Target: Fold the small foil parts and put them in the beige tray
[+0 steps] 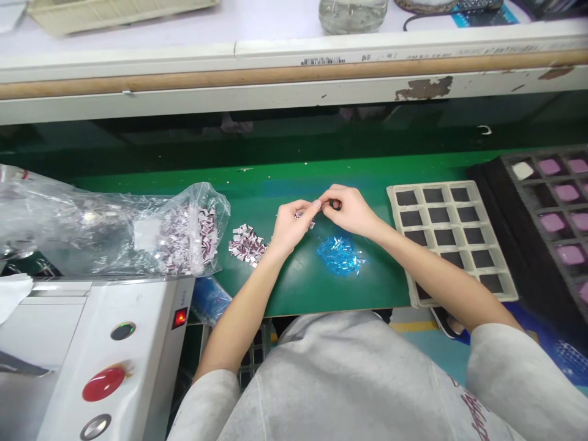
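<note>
My left hand (293,228) and my right hand (349,210) meet fingertip to fingertip above the green work surface, both pinched closed. Small silver-and-maroon flat pieces (299,214) show at the fingers of my left hand. What lies between my right fingertips is too small to make out. Left of my left hand is a loose pile of the same silver-and-maroon pieces (248,245). Just below my right hand, a heap of thin, shiny blue film strips (340,255) lies on the surface.
An open clear plastic bag (184,239) of such pieces lies left. A pale compartment tray (429,234) stands right, beside a dark tray holding pink blocks (566,192). A white machine (151,343) with buttons occupies the lower left. A shelf edge (275,76) runs across the back.
</note>
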`<state>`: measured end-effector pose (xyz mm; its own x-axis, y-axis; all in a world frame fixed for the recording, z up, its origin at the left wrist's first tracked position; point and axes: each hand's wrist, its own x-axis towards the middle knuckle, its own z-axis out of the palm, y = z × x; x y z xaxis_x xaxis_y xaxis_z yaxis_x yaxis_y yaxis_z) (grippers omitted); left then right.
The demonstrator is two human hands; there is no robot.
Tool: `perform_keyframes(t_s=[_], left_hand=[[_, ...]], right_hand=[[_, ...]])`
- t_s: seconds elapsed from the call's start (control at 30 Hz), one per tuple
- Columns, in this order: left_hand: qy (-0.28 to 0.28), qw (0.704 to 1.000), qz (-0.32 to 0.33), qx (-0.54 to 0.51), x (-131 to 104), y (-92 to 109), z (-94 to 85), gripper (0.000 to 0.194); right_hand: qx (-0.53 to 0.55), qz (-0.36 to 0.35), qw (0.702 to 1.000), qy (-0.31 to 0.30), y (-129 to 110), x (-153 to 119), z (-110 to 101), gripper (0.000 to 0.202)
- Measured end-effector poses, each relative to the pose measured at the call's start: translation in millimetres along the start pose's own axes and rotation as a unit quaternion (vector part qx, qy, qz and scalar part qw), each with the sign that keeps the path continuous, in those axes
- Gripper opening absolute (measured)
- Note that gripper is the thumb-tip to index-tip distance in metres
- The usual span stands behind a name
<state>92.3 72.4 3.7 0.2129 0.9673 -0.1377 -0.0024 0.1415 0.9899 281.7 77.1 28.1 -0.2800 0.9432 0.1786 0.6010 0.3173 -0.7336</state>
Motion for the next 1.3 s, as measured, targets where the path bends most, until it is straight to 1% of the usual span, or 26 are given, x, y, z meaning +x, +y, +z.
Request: perform_keyframes(t_s=[0.1, 0.17, 0.3, 0.37, 0.47, 0.57, 0.67, 0.77, 0.83, 0.9, 0.97, 1.03, 1.1, 1.17, 1.3], left_hand=[[0.002, 0.998, 0.028, 0.049, 0.5, -2.9, -0.9, 0.034], [0.009, 0.997, 0.034, 0.065, 1.5, -3.9, -1.0, 0.029], [0.033, 0.997, 0.023, 0.063, 1.3, -2.8, 0.0, 0.026], [0.049, 0.997, 0.020, 0.056, 0.7, -2.2, 0.7, 0.025], [0.062, 0.997, 0.022, 0.038, 1.6, -2.0, 1.7, 0.024], [0.069, 0.997, -0.002, -0.027, 4.6, -0.5, 2.2, 0.023], [0.066, 0.988, -0.052, -0.128, 7.2, 3.7, -0.1, 0.015], [0.044, 0.977, -0.081, -0.194, 8.6, 7.8, -5.5, 0.011], [0.032, 0.971, -0.090, -0.221, 9.6, 8.8, -8.8, 0.015], [0.025, 0.967, -0.093, -0.235, 10.9, 8.4, -10.5, 0.027], [0.030, 0.967, -0.093, -0.235, 12.1, 7.3, -10.3, 0.041], [0.044, 0.971, -0.093, -0.218, 12.9, 6.4, -8.9, 0.050], [0.058, 0.974, -0.092, -0.198, 13.2, 5.9, -7.5, 0.053], [0.063, 0.976, -0.093, -0.185, 13.0, 5.7, -6.8, 0.052], [0.070, 0.979, -0.094, -0.166, 12.6, 4.5, -7.6, 0.046]], right_hand=[[-0.004, -0.005, 1.000, -0.003, -0.4, -0.4, 0.4, 0.022], [-0.007, -0.005, 1.000, 0.004, -1.7, -1.9, 1.7, 0.022], [-0.037, -0.025, 0.999, 0.014, -8.8, -9.4, 4.4, 0.024], [-0.051, -0.037, 0.998, 0.010, -12.4, -14.1, 5.2, 0.024], [-0.039, -0.037, 0.999, -0.002, -11.7, -19.0, 4.6, 0.025], [-0.062, 0.000, 0.998, -0.031, -3.8, -19.0, 3.1, 0.024], [-0.150, 0.026, 0.986, -0.064, 3.5, -15.3, 4.8, 0.022], [-0.191, 0.017, 0.980, -0.050, 5.2, -9.4, 12.1, 0.022], [-0.185, 0.002, 0.982, -0.045, 5.3, -4.4, 18.6, 0.023], [-0.180, -0.009, 0.982, -0.057, 6.6, 0.7, 24.5, 0.029], [-0.177, -0.015, 0.981, -0.074, 9.2, 5.2, 28.4, 0.032], [-0.166, -0.026, 0.982, -0.086, 12.3, 8.3, 30.2, 0.031], [-0.146, -0.037, 0.985, -0.088, 15.0, 9.6, 30.5, 0.026], [-0.121, -0.037, 0.989, -0.080, 16.6, 9.4, 30.3, 0.020], [-0.052, -0.017, 0.998, -0.045, 16.9, 5.6, 28.9, 0.016]])
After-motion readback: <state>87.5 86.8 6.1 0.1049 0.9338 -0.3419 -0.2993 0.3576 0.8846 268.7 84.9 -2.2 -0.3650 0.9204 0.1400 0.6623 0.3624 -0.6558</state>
